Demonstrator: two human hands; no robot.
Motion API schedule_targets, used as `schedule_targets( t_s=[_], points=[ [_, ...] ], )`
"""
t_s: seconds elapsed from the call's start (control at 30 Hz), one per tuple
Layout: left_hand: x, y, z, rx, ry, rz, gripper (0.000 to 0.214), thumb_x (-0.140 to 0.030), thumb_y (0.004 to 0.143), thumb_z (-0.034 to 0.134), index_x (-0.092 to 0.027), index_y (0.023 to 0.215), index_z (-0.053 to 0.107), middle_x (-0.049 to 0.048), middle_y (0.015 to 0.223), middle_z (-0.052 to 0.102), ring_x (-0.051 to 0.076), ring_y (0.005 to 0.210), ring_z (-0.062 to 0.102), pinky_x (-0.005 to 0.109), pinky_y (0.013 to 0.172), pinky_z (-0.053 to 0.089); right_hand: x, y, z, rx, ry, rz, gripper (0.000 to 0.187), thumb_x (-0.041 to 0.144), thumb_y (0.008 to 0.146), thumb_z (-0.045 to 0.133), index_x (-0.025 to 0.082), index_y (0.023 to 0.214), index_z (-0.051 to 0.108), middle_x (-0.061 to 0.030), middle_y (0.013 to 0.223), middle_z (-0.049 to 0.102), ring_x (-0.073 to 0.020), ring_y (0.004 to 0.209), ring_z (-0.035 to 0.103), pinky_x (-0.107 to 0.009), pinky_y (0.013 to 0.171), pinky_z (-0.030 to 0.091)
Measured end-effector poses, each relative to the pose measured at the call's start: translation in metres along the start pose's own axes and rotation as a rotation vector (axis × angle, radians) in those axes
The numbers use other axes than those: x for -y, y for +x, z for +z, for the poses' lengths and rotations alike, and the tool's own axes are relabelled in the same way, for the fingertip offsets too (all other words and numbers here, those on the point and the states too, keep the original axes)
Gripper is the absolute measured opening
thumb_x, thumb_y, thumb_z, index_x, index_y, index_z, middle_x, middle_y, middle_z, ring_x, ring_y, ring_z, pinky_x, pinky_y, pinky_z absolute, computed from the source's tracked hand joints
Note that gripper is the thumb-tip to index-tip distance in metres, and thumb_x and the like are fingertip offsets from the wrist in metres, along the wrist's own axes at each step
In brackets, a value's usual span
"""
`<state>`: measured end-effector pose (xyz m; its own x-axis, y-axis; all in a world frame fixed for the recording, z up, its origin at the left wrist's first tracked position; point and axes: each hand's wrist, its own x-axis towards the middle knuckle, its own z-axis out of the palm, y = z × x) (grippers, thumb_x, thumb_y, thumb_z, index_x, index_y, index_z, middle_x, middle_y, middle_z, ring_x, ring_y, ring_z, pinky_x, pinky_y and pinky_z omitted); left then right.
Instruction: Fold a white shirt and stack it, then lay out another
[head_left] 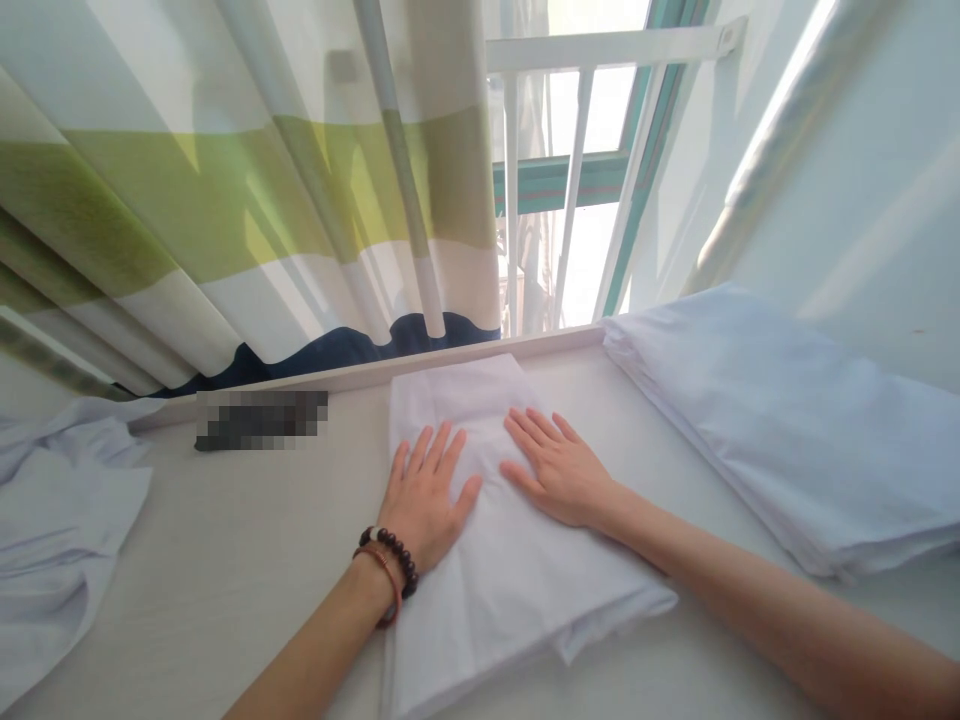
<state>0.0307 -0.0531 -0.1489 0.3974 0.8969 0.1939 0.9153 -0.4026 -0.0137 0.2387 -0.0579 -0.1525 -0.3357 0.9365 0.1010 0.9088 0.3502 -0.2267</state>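
1. On the white surface (pixel 247 550), from the head view, our folded white cloth (pixel 517 600) lay between a crumpled cloth (pixel 60 540) and a folded stack (pixel 787 420).
2. We rested our left hand (pixel 431 500) (two bracelets (pixel 406 562) at its wrist) flat on it, fingers spread, gripping nothing.
3. We laid our right hand (pixel 559 470) there too, flat, thumb apart, likewise gripping nothing.

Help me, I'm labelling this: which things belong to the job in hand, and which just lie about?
In the job:
folded white cloth under left hand and right hand
probably layered white cloth, right
probably rumpled white cloth, left

Apparently not:
pixelated dark object
curtain, hanging behind
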Motion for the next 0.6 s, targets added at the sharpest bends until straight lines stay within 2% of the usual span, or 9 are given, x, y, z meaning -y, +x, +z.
schedule_targets(
  t_s=[0.07, 0.13, 0.23, 0.3, 0.4, 0.5, 0.6],
  points=[
    [-0.002, 0.004, -0.003, -0.020, 0.012, -0.029, 0.058, -0.046, 0.095, 0.033, -0.016, 0.144, 0.042, 0.0103, 0.151, 0.038, 0.030, 0.141, 0.031, 0.055, 0.116, 0.021, -0.002, 0.010, -0.004, 0.013, -0.021, 0.011, 0.067, 0.054, 0.097, 0.025, 0.014, 0.150, 0.029, -0.0067, 0.158, 0.022, -0.0241, 0.146, 0.018, -0.047, 0.118, 0.013],
    [-0.002, -0.002, -0.005, -0.049, 0.021, -0.021, 0.059, -0.045, 0.096, 0.032, -0.012, 0.144, 0.042, 0.0126, 0.150, 0.039, 0.030, 0.142, 0.030, 0.055, 0.116, 0.019, 0.000, 0.010, -0.007, 0.013, -0.035, 0.018, 0.068, 0.053, 0.098, 0.025, 0.010, 0.150, 0.030, -0.0108, 0.157, 0.021, -0.0250, 0.146, 0.017, -0.047, 0.118, 0.014],
    [0.003, -0.028, -0.004, -0.052, 0.001, 0.120, 0.070, -0.054, 0.094, 0.033, -0.011, 0.149, 0.030, 0.0136, 0.154, 0.033, 0.031, 0.144, 0.024, 0.053, 0.116, 0.020, 0.003, -0.013, -0.007, -0.010, -0.015, -0.004, 0.073, 0.056, 0.097, 0.023, 0.005, 0.150, 0.028, -0.0150, 0.157, 0.020, -0.0253, 0.146, 0.016, -0.046, 0.118, 0.017],
    [0.010, -0.046, 0.000, -0.028, -0.003, 0.215, 0.080, -0.063, 0.090, 0.037, -0.015, 0.153, 0.020, 0.0128, 0.157, 0.026, 0.032, 0.144, 0.022, 0.054, 0.115, 0.022, 0.002, -0.032, -0.005, -0.006, 0.008, -0.036, 0.073, 0.057, 0.097, 0.024, 0.008, 0.150, 0.028, -0.0135, 0.156, 0.022, -0.0248, 0.145, 0.018, -0.046, 0.118, 0.019],
    [0.022, -0.060, 0.008, -0.018, 0.001, 0.258, 0.090, -0.069, 0.085, 0.043, -0.020, 0.154, 0.012, 0.0123, 0.159, 0.021, 0.034, 0.144, 0.021, 0.056, 0.114, 0.020, -0.003, -0.046, -0.003, -0.006, 0.025, -0.054, 0.068, 0.055, 0.097, 0.029, 0.012, 0.150, 0.032, -0.0109, 0.156, 0.023, -0.0246, 0.144, 0.021, -0.046, 0.118, 0.022],
    [0.028, -0.059, 0.008, -0.026, -0.010, 0.259, 0.091, -0.071, 0.083, 0.044, -0.022, 0.154, 0.017, 0.0117, 0.158, 0.024, 0.034, 0.143, 0.023, 0.056, 0.115, 0.019, -0.005, -0.043, -0.004, -0.026, 0.026, -0.058, 0.066, 0.052, 0.096, 0.034, 0.013, 0.149, 0.033, -0.0110, 0.156, 0.025, -0.0246, 0.144, 0.024, -0.047, 0.117, 0.023],
    [0.021, -0.049, -0.005, -0.018, -0.010, 0.264, 0.080, -0.070, 0.083, 0.044, -0.021, 0.147, 0.035, 0.0117, 0.154, 0.034, 0.033, 0.142, 0.026, 0.059, 0.115, 0.015, 0.000, -0.043, -0.008, -0.025, 0.015, -0.064, 0.066, 0.051, 0.096, 0.034, 0.009, 0.147, 0.036, -0.0128, 0.154, 0.028, -0.0255, 0.143, 0.026, -0.047, 0.117, 0.024]
  ],
)
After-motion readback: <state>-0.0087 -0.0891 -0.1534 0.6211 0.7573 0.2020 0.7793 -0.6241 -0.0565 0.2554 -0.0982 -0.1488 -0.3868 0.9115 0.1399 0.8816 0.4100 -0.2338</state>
